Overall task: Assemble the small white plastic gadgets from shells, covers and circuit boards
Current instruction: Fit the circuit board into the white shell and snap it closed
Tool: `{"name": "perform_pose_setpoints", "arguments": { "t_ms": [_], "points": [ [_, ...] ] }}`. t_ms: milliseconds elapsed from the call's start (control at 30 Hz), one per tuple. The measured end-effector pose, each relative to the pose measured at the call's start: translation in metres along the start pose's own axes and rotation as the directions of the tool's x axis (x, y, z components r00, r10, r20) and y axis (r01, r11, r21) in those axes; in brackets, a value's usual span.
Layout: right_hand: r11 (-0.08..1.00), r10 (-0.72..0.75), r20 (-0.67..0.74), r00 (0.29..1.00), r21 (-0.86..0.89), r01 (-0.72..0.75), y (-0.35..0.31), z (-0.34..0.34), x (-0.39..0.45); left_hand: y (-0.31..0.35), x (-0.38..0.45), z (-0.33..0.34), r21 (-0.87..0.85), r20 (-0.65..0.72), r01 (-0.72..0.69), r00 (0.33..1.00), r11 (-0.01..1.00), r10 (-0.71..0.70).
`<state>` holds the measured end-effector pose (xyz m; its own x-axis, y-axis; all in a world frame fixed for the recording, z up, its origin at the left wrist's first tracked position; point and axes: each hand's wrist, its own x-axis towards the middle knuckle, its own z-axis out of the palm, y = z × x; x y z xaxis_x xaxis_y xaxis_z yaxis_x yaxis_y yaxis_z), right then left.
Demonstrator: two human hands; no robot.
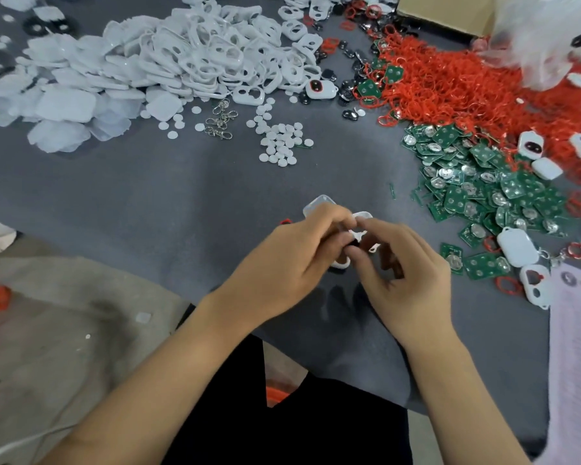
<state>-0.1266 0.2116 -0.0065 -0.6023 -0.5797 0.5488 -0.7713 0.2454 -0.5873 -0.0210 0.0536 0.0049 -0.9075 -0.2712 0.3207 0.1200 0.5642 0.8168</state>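
Far off to the left of my fingers lies the heap of flat, translucent white plastic covers [64,105], and just right of it the bigger heap of glossy white plastic shells with cut-out windows [195,52]. Nearer to me, ahead and a little left of my fingers, a few silver metal clasps [220,120] lie on the grey table [148,196], with a scatter of small white round discs [280,142] beside them.

My left hand [292,260] is curled, its fingers [329,218] bent round a small white plastic shell [359,229] that I hold just above the table. A clear, flat plastic cover [319,203] sticks out beyond my left knuckles; I cannot tell whether I am holding it or it lies on the table behind them. Another white edge shows under my left fingers, too hidden to name.

My right hand [406,273] meets the left at that same shell, thumb and forefinger pinching its near side, the other fingers loosely bent. Something small and dark sits between the fingertips of both hands; it is too blurred to make out.

Right of my fingers spreads the pile of green square circuit boards [483,196] with silver coin cells, a finished white plastic gadget [517,246] at its near edge. Beyond them, further right and ahead, lies the tangle of red rubber rings [467,78].
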Motion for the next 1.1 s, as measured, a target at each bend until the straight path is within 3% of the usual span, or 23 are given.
{"name": "perform_pose_setpoints", "arguments": {
  "t_ms": [100,233,300,400,600,700,833,933,1100],
  "points": [
    [0.997,0.064,-0.045,0.997,0.051,-0.061,-0.002,-0.007,-0.006,0.009,0.006,0.007,-0.009,0.041,-0.037,0.998,0.999,0.038],
    [0.986,0.152,-0.056,0.987,-0.061,-0.155,-0.002,-0.023,-0.021,0.007,0.013,0.015,0.254,-0.057,-0.068,0.995,0.965,0.086],
    [0.978,0.113,-0.042,0.993,-0.174,-0.118,0.001,-0.028,-0.028,0.004,0.017,0.022,0.400,-0.089,-0.075,0.989,0.913,0.121],
    [0.955,0.034,0.020,0.999,-0.295,-0.026,0.002,-0.029,-0.034,0.000,0.022,0.032,0.473,-0.043,-0.075,0.993,0.878,0.109],
    [0.968,-0.027,0.067,0.997,-0.246,0.043,0.003,-0.026,-0.031,-0.009,0.027,0.028,0.471,-0.070,-0.099,0.986,0.877,0.149],
    [0.969,-0.026,0.004,1.000,-0.244,0.026,0.005,-0.023,-0.028,-0.011,0.027,0.022,0.380,-0.196,-0.091,0.965,0.920,0.176],
    [0.943,0.027,-0.098,0.995,-0.329,-0.058,0.007,-0.011,-0.011,-0.010,0.029,0.013,-0.055,-0.313,-0.006,0.950,0.998,-0.012],
    [0.908,0.063,-0.057,0.996,-0.412,-0.081,0.009,0.003,0.010,-0.012,0.030,0.011,-0.205,-0.369,0.101,0.913,0.974,-0.172],
    [0.903,0.106,0.075,0.992,-0.424,-0.064,0.011,0.019,0.037,-0.013,0.028,0.010,-0.427,-0.368,0.082,0.894,0.901,-0.256]
  ]
}}
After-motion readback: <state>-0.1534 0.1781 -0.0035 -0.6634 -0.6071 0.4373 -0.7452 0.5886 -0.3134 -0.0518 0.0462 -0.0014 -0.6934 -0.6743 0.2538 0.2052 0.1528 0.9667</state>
